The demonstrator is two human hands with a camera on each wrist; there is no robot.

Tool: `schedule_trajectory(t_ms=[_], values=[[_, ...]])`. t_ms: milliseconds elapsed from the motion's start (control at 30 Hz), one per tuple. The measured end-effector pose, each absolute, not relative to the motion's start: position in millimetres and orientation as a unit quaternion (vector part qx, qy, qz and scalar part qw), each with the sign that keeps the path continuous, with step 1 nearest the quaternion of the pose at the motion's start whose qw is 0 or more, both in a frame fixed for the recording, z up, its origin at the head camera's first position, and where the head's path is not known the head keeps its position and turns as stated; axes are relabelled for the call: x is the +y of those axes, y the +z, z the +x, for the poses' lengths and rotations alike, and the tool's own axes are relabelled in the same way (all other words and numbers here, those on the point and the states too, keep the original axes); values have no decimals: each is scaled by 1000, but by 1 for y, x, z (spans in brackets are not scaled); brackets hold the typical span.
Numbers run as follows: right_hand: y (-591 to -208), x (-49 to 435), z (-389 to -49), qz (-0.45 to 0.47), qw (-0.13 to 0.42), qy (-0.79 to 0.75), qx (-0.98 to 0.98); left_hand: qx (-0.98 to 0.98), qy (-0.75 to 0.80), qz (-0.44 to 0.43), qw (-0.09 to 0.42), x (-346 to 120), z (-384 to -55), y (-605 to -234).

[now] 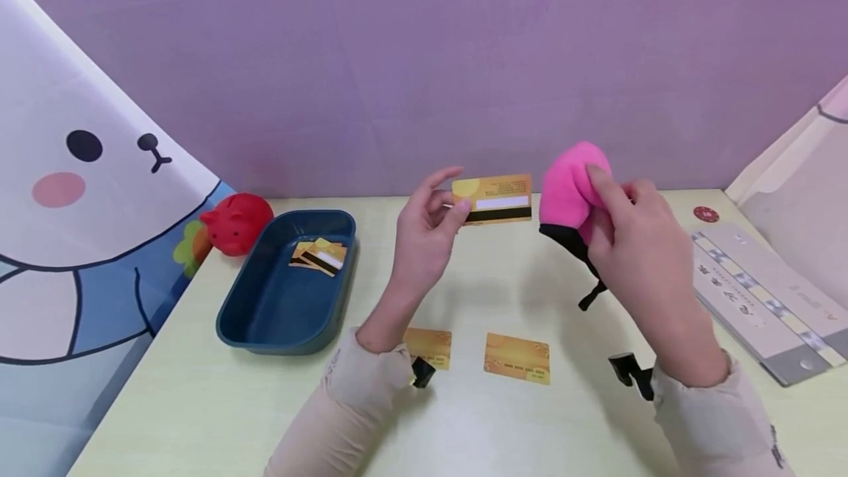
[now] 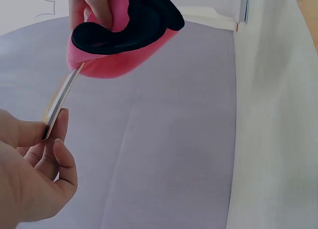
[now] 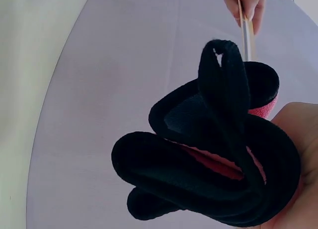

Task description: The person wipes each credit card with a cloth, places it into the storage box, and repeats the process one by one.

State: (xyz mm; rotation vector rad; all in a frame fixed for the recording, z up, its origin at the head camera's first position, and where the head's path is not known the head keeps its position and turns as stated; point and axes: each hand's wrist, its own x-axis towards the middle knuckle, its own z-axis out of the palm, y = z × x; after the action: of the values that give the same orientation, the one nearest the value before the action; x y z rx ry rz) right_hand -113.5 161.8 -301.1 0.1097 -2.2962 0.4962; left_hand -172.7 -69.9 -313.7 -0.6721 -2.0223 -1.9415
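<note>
My left hand (image 1: pixel 429 230) pinches a gold bank card (image 1: pixel 498 199) between thumb and fingers, its black magnetic stripe and white signature strip facing me in the head view. In my right hand (image 1: pixel 642 256) is a bunched pink cloth (image 1: pixel 571 190) with black edging (image 3: pixel 174 174) and a black loop (image 3: pixel 223 85), gripped near its top. The cloth sits right at the card's right end; in the left wrist view the card's tip (image 2: pixel 77 70) overlaps the pink fabric. Both are held up above the table. Below lie two gold cards, one (image 1: pixel 517 358) fully visible, the other (image 1: pixel 429 348) partly behind my left wrist.
On the left stands a blue tray (image 1: pixel 285 348) holding several gold cards (image 1: pixel 319 256), beside a red piggy bank (image 1: pixel 238 223). To the right are a white-and-grey box (image 1: pixel 762 308) and a red chip (image 1: pixel 706 214). A purple backdrop (image 1: pixel 424 72) rises behind the table.
</note>
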Motion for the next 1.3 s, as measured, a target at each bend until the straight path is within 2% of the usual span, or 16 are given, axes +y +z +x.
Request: schedule_trajectory(t_ms=[367,567,900,1300], values=[[-300,143,-108,112,416,193,-882,-715,-651,-222,123,-59,-171,-322],[-310,129,-108,165,400,178,-884,-732,-627,-240,115,-48,-164,-328],[-317,122,-110,155,373,167,-899,-726,-640,-239,79,-43,-159,-328],[-317,122,-108,154,361,171,-904,-730,-638,-234,73,-43,-158,-328]])
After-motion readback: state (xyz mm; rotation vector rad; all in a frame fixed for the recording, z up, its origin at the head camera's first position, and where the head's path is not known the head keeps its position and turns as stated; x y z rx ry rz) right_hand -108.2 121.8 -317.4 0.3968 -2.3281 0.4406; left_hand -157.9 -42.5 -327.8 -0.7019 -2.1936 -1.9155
